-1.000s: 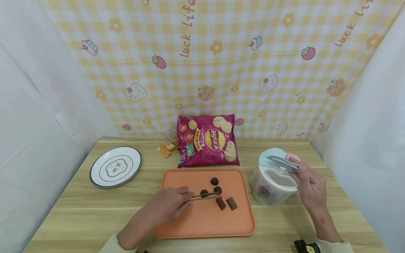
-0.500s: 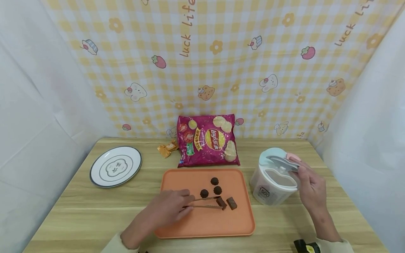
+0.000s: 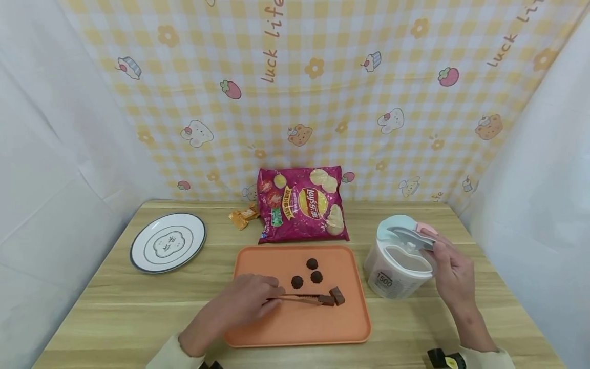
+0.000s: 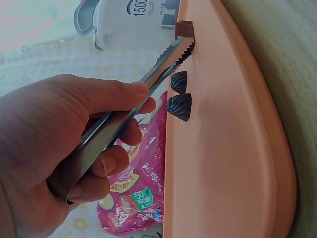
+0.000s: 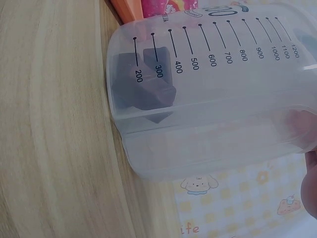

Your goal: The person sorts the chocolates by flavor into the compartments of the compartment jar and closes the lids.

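The left hand point(image 3: 244, 300) grips metal tongs point(image 4: 94, 153), their tips at one chocolate block point(image 3: 327, 301) on the orange tray point(image 3: 276, 332), just beside a second block point(image 3: 337, 295) and near three round chocolates point(image 3: 316, 277). To the tray's right, the right hand point(image 3: 455, 274) pinches the raised grey flap point(image 3: 409, 237) on a clear container point(image 3: 386, 283), with dark pieces point(image 5: 143, 91) lying at its bottom.

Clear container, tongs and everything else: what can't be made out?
Dark pieces in the clear container: right wrist, hazy wall and overlap hide their count.
Right hand: right wrist, mostly cut off by right edge.
Brown block at the tongs: left wrist, partly covered by their tips.
Gold wrappers: head, print too small to read.
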Available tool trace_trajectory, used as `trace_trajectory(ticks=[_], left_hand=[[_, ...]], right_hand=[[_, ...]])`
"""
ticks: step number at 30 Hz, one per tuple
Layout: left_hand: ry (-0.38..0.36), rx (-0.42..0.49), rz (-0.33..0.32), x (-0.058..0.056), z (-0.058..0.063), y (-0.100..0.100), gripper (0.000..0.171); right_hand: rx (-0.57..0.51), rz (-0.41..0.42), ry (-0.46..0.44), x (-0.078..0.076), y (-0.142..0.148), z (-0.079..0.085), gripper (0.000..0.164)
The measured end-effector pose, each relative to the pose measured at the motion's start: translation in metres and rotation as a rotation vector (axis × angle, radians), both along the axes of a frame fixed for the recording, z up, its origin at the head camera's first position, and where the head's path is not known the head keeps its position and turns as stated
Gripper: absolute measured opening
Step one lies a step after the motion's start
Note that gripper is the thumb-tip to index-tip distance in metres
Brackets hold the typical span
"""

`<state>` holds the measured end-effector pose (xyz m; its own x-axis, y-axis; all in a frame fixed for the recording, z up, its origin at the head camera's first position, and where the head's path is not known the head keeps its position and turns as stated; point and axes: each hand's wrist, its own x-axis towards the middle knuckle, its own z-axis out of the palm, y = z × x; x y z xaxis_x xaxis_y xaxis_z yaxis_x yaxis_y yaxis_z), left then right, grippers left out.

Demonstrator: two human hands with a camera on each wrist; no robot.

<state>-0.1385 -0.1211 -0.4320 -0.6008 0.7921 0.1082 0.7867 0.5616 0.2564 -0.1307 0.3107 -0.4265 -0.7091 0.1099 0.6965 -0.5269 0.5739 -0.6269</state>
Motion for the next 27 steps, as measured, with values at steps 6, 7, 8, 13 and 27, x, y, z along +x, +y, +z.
trace_trajectory(ticks=[6, 7, 8, 13, 27], left_hand=[[0.011, 0.007, -0.017, 0.000, 0.001, -0.001, 0.011], [0.014, 0.009, -0.019, 0.000, 0.002, -0.001, 0.012], [0.017, 0.010, -0.023, 0.000, 0.002, -0.001, 0.012], [0.029, 0.014, -0.036, 0.000, 0.001, -0.002, 0.014], [0.134, 0.080, -0.088, -0.002, 0.014, 0.000, 0.006]], right_hand=[[0.007, -0.007, -0.005, 0.000, -0.001, 0.001, 0.027], [0.007, -0.006, -0.004, 0.000, -0.001, 0.001, 0.027], [0.007, -0.007, -0.003, 0.000, -0.001, 0.001, 0.027], [0.005, -0.015, -0.005, 0.000, 0.000, 0.001, 0.027], [-0.008, 0.004, -0.014, 0.000, 0.000, -0.001, 0.027]])
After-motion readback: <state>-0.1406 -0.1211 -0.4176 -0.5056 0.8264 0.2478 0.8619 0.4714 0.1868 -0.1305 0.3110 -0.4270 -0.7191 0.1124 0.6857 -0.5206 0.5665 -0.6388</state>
